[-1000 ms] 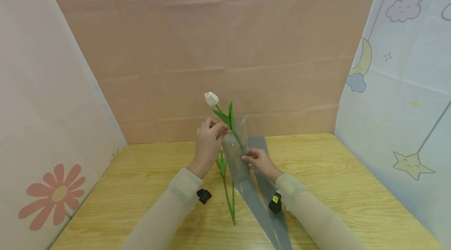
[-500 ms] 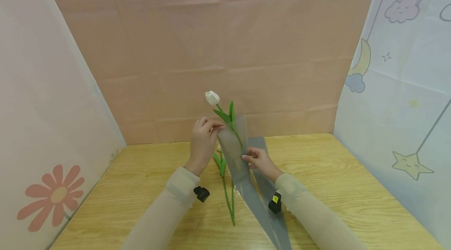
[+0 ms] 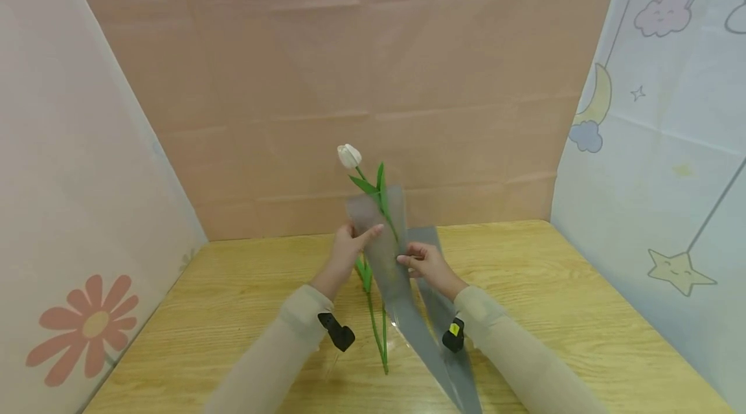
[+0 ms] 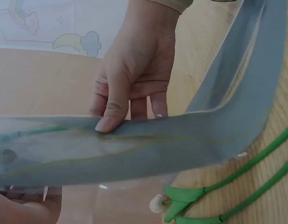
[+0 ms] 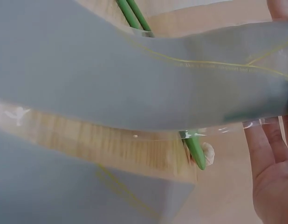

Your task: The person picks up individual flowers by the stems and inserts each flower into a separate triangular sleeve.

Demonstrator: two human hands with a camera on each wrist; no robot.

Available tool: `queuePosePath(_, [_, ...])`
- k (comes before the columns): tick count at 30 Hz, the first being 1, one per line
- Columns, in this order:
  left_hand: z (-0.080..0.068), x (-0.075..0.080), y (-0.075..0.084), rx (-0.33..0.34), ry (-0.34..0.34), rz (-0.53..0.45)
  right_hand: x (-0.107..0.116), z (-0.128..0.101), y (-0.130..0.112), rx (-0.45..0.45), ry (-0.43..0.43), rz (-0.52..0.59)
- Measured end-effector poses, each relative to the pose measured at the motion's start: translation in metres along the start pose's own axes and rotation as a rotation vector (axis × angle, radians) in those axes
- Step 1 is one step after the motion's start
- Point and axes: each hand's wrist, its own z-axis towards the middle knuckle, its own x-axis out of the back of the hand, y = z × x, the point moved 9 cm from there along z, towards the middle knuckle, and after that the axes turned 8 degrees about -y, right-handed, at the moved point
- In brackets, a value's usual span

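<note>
At frame centre the left hand (image 3: 348, 247) has dropped from the sleeve's (image 3: 381, 232) top edge to its left side, fingers now straighter, pinching it; the right hand (image 3: 424, 263) still pinches the right edge; the tulip (image 3: 350, 156) stands inside, suggesting the sleeve is being spread.

My head camera looks forward and down over the worktop (image 3: 233, 310) toward the back wall; the left wrist camera sits close under the grey sleeve (image 4: 134, 144), facing the right hand (image 4: 134, 70); the right wrist camera is nearer still, sleeve filling it; all three share that sleeve and the green stems (image 5: 134, 14).
</note>
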Motion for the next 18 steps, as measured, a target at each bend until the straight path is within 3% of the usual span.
queuePosePath(2, [0.0023,-0.0024,-0.0034,0.006,0.004,-0.005,-0.0021,0.0010,-0.0007,0.007,-0.014,0.015])
queuePosePath(8, [0.0048,0.0005,0.0008,-0.004,0.120,-0.001,-0.0055,0.0006,0.0000,0.000,-0.034,0.039])
queuePosePath(18, [0.0092,0.0038,0.0043,-0.050,0.191,0.011,-0.0074,-0.0001,0.0002,-0.021,-0.050,0.035])
